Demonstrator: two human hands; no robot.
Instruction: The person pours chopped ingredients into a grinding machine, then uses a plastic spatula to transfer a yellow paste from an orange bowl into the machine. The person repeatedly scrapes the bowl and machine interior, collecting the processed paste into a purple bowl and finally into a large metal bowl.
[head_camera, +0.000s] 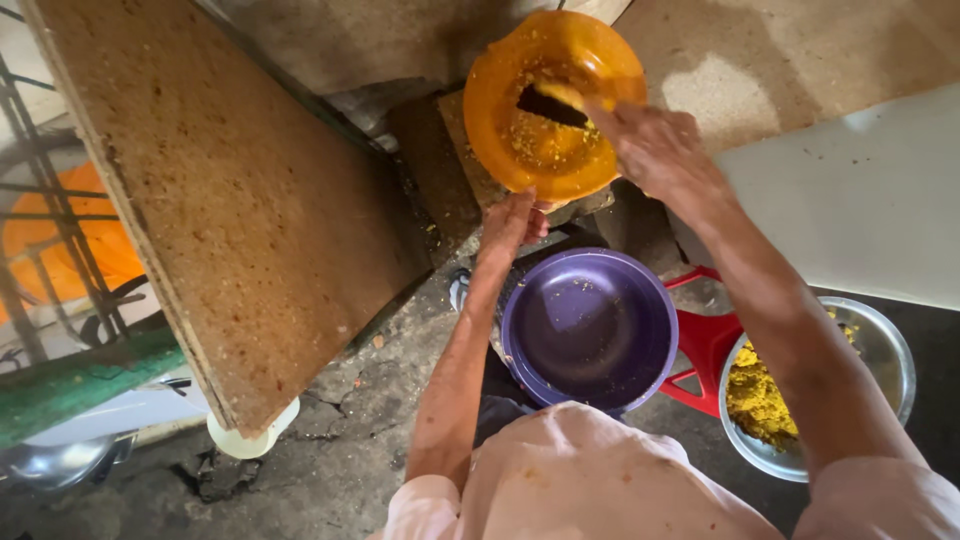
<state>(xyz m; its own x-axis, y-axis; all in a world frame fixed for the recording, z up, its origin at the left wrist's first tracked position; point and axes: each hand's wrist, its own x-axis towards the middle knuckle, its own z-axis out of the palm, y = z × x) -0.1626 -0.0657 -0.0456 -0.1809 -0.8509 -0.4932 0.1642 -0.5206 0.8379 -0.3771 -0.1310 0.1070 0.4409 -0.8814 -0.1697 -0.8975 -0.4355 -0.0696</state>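
Head view: looks straight down past the person's knees at an orange plastic bowl (545, 100), taken here as the landmark for every place below.
Orange bowl: tilted up on edge over a wooden block, its inside turned toward the camera, speckled with yellow crumbs; judging by the tilt, it is held this way so the inside can be scraped.
Left hand (510, 222): just below the bowl's lower rim, fingers curled up against the rim and propping it; the grip looks narrow, closed on the rim's edge, though the fingertips are hidden behind the bowl.
Right hand (655, 148): at the bowl's right side, reaching across the rim, fingers clenched tight around the handle of a dark scraper.
Scraper (550, 105): dark blade lying across the bowl's inner wall, touching the crumbs, with a yellow lump at its near end.
Purple bowl (590, 325): directly below the orange bowl, upright on the ground, nearly empty with a few yellow flecks; it seems set there to catch what falls.
Red stool (705, 345): below and right of the orange bowl, touching the purple bowl's side.
Steel bowl (880, 345): further right and below, holding a heap of yellow crumbly mix, partly hidden by the right forearm.
Chipboard panel (230, 200): left of the orange bowl, leaning at a slant.
Ground: cracked concrete below-left of the orange bowl.
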